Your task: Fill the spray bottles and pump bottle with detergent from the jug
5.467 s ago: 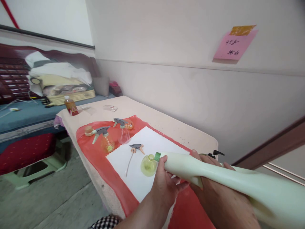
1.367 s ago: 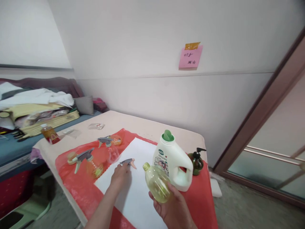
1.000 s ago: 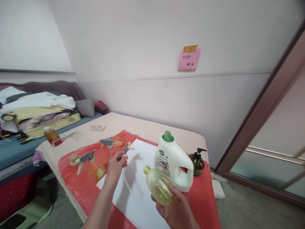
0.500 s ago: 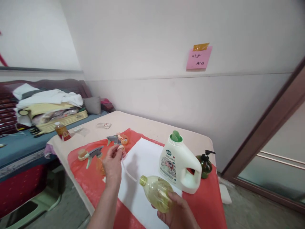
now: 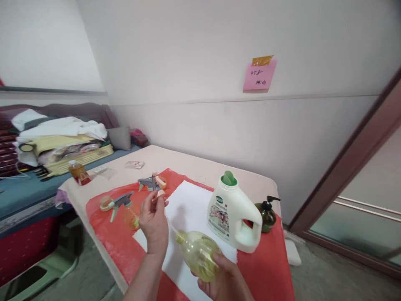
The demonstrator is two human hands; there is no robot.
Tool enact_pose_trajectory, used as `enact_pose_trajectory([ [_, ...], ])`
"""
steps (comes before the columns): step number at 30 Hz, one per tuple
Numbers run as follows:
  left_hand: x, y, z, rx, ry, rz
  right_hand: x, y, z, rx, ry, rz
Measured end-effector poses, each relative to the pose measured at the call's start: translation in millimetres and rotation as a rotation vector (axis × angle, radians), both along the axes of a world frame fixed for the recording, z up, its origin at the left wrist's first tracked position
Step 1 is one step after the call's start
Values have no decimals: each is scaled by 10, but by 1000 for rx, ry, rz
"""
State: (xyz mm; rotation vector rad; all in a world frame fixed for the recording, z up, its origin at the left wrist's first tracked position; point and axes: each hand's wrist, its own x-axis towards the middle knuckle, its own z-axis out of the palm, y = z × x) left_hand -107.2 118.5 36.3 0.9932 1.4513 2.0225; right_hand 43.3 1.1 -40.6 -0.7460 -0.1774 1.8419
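Note:
My left hand pinches a spray head with a peach-coloured part, and its thin pale tube slants down to the mouth of a clear yellowish bottle. Whether the tube tip is inside the neck is hard to make out. That bottle lies tilted in my right hand, its neck pointing up and left. Close to the left hand are a grey trigger sprayer and another trigger sprayer beside an orange bottle. A white detergent jug with a green cap stands beyond the right hand.
White paper lies over a red sheet on the table. A dark green pump bottle stands behind the jug. At the far left are a drink bottle and a bed with piled cloths.
The tube has moved to the bottle's mouth; before, its tip hung just short of it. The bottle and right hand have shifted slightly left.

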Motion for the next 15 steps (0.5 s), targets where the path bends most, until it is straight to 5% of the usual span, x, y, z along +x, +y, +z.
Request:
enact_pose_trajectory([
  [9, 305, -271, -14, 95, -434, -395, -95, 94, -35, 5, 97, -122],
  [15, 319, -343, -73, -84, -535, -599, 10, 109, -9, 70, 83, -197],
])
